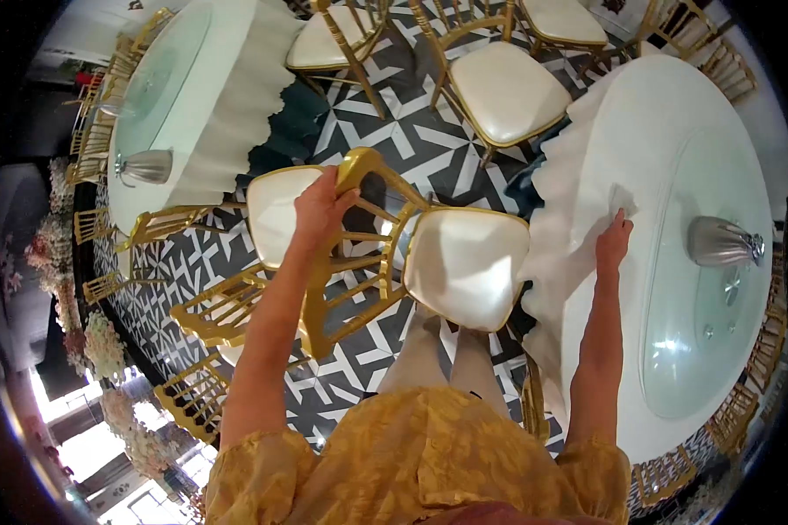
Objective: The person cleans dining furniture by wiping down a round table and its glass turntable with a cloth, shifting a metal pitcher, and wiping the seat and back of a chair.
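My left hand is closed around the top rail of a gold chair with a white seat pad. The chair stands in front of my legs, its seat beside the hanging tablecloth. On the right, my right hand is over the white tablecloth of a round table, its fingers drawn together. A small greyish patch shows at the fingertips; whether it is a cloth or a shadow I cannot tell. Farther right, a silver pitcher stands on the glass turntable.
Another round table with a silver pitcher stands at the upper left. Several gold chairs surround both tables, including one with a white seat ahead. The floor has a black-and-white pattern. Flowers line the left side.
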### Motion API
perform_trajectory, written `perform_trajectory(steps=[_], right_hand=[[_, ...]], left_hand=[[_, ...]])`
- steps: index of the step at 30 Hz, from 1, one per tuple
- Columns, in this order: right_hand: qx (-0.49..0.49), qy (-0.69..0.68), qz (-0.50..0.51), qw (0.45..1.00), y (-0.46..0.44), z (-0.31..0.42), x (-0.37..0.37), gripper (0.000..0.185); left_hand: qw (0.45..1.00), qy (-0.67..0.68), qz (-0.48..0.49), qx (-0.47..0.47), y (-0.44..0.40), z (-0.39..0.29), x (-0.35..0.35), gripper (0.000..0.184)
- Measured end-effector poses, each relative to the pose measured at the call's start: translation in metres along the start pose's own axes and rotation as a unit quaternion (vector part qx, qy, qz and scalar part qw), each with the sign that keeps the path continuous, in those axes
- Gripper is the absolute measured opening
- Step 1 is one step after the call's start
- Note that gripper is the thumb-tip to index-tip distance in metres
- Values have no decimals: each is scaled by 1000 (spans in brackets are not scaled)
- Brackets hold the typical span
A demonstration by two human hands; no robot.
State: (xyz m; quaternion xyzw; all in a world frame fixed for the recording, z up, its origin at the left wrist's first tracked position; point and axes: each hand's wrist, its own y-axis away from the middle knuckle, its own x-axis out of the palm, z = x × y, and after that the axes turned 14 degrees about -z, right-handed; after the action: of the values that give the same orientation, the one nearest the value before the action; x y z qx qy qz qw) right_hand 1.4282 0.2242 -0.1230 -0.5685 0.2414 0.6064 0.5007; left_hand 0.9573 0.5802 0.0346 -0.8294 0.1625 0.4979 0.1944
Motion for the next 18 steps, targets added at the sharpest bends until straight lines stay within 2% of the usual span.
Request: perform_trajectory(steps=[2, 4, 5, 6, 10, 15, 18], right_hand=[[-13, -28, 22, 999, 13, 18, -11, 65], [-46, -76, 7, 996, 36, 23, 9, 66], [-72, -112, -8, 991, 41, 18, 13, 67], [-85, -123, -24, 988, 48, 26, 4, 64], [-59, -110, -3, 992, 67, 49, -11, 60], [-45, -124, -1, 991, 70, 43, -8, 55], [-22, -173, 4, 985, 68, 45, -11, 52]], left_hand=[[1000, -28, -12, 4, 1, -5, -4, 39], [999, -7, -24, 23, 0, -6, -6, 38], [999, -31, 19, -3, -3, -5, -7, 38], [999, -31, 20, -4, 1, 0, -6, 38], [999, -30, 14, 3, -6, -9, -6, 39], [999, -33, 25, -13, 1, -13, -12, 38], [999, -13, -25, 37, 3, 2, -2, 37]])
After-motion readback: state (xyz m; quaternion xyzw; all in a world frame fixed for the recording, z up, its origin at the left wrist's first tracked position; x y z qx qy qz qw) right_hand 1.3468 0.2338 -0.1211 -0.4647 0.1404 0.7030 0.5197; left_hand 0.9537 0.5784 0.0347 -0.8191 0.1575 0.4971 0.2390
